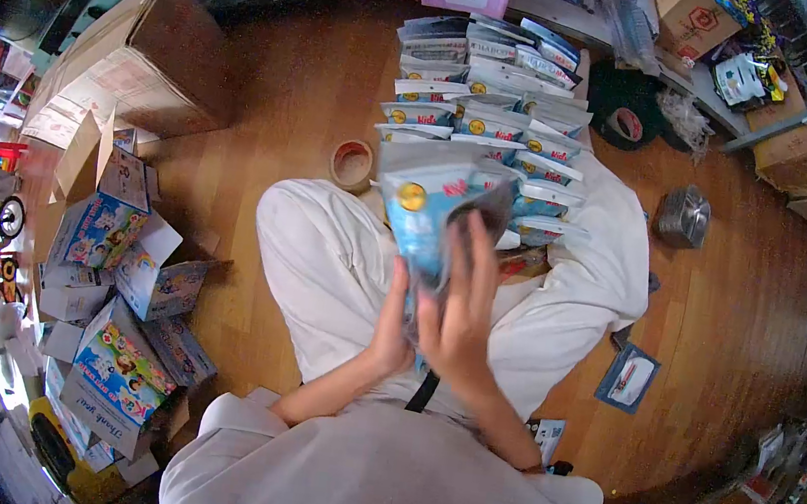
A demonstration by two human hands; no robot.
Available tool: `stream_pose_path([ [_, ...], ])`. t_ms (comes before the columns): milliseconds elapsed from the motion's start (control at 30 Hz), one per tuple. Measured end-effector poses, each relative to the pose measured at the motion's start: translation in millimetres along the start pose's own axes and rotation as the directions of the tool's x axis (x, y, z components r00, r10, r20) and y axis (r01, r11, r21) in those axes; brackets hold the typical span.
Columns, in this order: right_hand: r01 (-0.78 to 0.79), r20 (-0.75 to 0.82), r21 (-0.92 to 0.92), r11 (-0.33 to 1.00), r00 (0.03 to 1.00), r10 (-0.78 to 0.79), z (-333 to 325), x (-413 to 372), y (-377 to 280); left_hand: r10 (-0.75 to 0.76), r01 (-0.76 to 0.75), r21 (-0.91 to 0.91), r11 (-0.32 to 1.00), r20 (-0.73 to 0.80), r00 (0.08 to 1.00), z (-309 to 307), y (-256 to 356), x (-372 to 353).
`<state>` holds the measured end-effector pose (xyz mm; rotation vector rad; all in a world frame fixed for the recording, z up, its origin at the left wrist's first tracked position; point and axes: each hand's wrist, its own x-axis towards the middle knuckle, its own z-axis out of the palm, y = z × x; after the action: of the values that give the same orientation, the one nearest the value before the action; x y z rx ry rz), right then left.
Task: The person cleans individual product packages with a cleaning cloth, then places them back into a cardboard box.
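Observation:
Both of my hands hold a blue and grey pouch (415, 198) above my lap, its red "Kids" lettering and gold seal facing up. My left hand (394, 326) grips its lower left edge. Across its lower right side lie the curled fingers of my right hand (462, 305), slightly blurred by motion. Just beyond the held pouch, rows of similar pouches (492, 124) stand packed close together between my legs. Those farthest away show grey "Charcoal" lettering (439, 45). What lies directly under my hands is hidden.
A roll of brown tape (352, 163) lies by my left knee. Opened printed cartons (123, 359) are heaped at left, below a large cardboard box (134, 68). At right are a clear plastic-wrapped bundle (683, 218) and a dark blue packet (627, 377). Shelving (792, 123) borders the wooden floor.

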<state>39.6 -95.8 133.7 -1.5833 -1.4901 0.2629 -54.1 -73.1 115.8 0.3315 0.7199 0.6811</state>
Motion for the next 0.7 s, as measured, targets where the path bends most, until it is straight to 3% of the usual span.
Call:
stream_pose_path([
  [33,0.023,0.012,-0.019,1.000,1.000,-0.023,6.0,-13.4,-2.9,0.040,-0.036,-0.067,0.997,0.048,0.998,-8.1,4.5,5.8],
  [67,0.042,0.056,-0.035,0.999,0.998,-0.040,13.1,-30.3,-2.3,-0.046,0.062,-0.159,0.985,0.100,0.994,-1.6,20.0,3.1],
  [167,-0.030,0.021,-0.038,0.999,0.999,0.031,22.0,-50.8,3.1,-0.066,0.070,-0.047,0.996,0.081,0.995,-17.0,9.3,12.0],
  [300,-0.030,-0.082,0.066,0.997,0.996,0.035,-11.0,10.2,14.0,-0.126,0.130,0.076,0.989,-0.053,0.991,-4.9,-17.0,-11.4],
  [333,-0.028,-0.053,0.026,0.999,0.998,0.029,-13.8,17.8,13.6,-0.188,0.187,0.059,0.981,0.015,0.982,2.7,-11.7,-20.2],
  [400,-0.012,0.019,-0.047,0.999,1.000,0.012,-15.7,27.1,11.1,-0.132,0.134,0.020,0.991,-0.047,0.990,4.1,-9.1,-18.1],
  [433,-0.005,-0.021,0.001,1.000,1.000,0.005,-8.5,19.1,4.8,-0.098,0.098,-0.001,0.995,-0.081,0.992,3.9,-7.4,-16.7],
  [467,0.008,0.038,-0.009,1.000,0.999,-0.008,-3.5,4.3,0.1,0.046,-0.038,0.103,0.994,-0.070,0.996,0.7,-5.1,-14.8],
  [600,0.011,0.092,-0.029,1.000,0.996,-0.009,14.2,-58.3,-3.1,-0.033,0.060,-0.153,0.986,0.173,0.984,-22.2,6.1,9.6],
  [700,0.012,-0.003,-0.110,0.994,1.000,-0.012,1.9,-36.8,11.4,-0.070,0.076,0.110,0.991,-0.059,0.996,-10.5,-21.1,-14.3],
])
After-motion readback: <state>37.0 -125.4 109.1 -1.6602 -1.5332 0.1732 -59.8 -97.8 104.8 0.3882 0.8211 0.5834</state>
